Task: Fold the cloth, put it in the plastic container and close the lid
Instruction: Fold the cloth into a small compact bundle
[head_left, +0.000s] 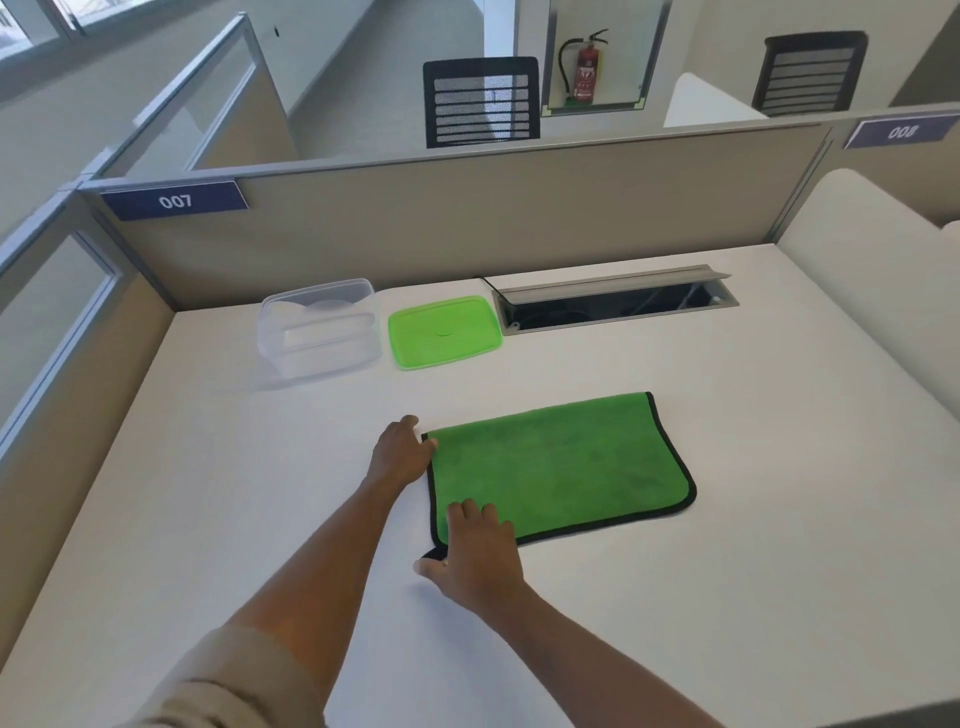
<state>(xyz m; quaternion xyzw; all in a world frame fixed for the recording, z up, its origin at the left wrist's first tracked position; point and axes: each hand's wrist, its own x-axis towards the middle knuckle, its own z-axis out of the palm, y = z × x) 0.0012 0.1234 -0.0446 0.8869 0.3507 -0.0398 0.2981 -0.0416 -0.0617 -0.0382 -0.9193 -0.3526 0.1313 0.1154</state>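
now the green cloth (561, 467) lies flat on the white desk (727, 571), near the middle, folded into a wide rectangle with black trim along its left, near and right edges. both hands are at its left end. the left hand (400, 452) sits at the far-left corner, fingers touching the trim there; whether it pinches the corner or only rests against it, i cannot tell. the right hand (478, 556) lies palm down on the near-left corner, fingers spread loosely over the fabric, thumb on the desk beside the black edge, not clenched around anything. farther back and to the left stands the clear plastic container (319, 332), uncovered, close to the partition (467, 218). its green lid (444, 331) lies flat on the desk just to the right of it, apart from the cloth. right of the lid is an open cable tray (618, 304) set into the desk.
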